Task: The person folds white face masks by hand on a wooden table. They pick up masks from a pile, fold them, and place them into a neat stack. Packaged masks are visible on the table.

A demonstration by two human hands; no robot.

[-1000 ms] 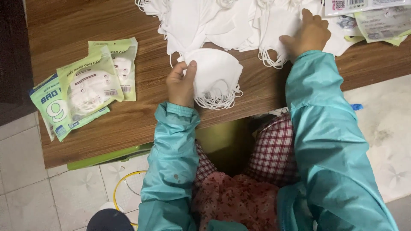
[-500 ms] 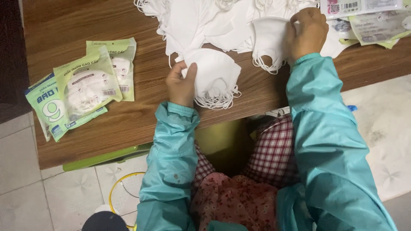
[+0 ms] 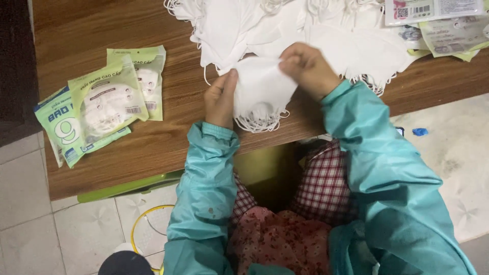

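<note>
Wooden table [image 3: 102,168] fills the scene, a heap of white masks [image 3: 326,30] at its far edge. Both hands meet on one white mask [image 3: 260,91] at the near edge: left hand [image 3: 220,99] fingers pinch its left side, right hand [image 3: 308,69] fingers clamp its top. Green packets [image 3: 102,107] lie well apart, left.

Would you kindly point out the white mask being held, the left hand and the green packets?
white mask [image 3: 262,89], head view, its middle panel.
left hand [image 3: 220,99], head view, the back.
green packets [image 3: 107,102], head view, top packet's face.
</note>
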